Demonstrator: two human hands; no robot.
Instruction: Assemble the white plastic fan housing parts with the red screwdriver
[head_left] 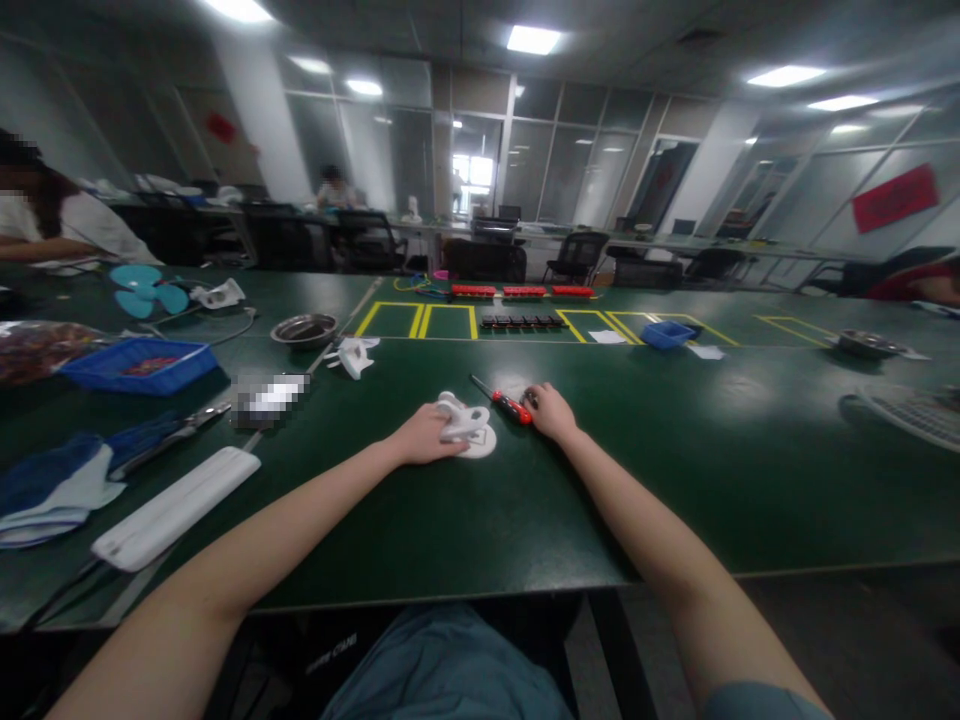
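Note:
My left hand is closed around a white plastic stand-like part with a round base, which rests on the green table. Just right of it lies a screwdriver with a red and black handle, its thin shaft pointing away to the left. Beside the handle, my right hand has its fingers curled in near the tabletop. Something small and dark shows at those fingertips, too blurred to name. Whether the fingers touch the screwdriver handle is unclear.
On the left are a white power strip, a blue tray, a metal bowl, another white part and blue fan blades. Black pieces and red pieces stand in rows farther back. A small blue tray sits right.

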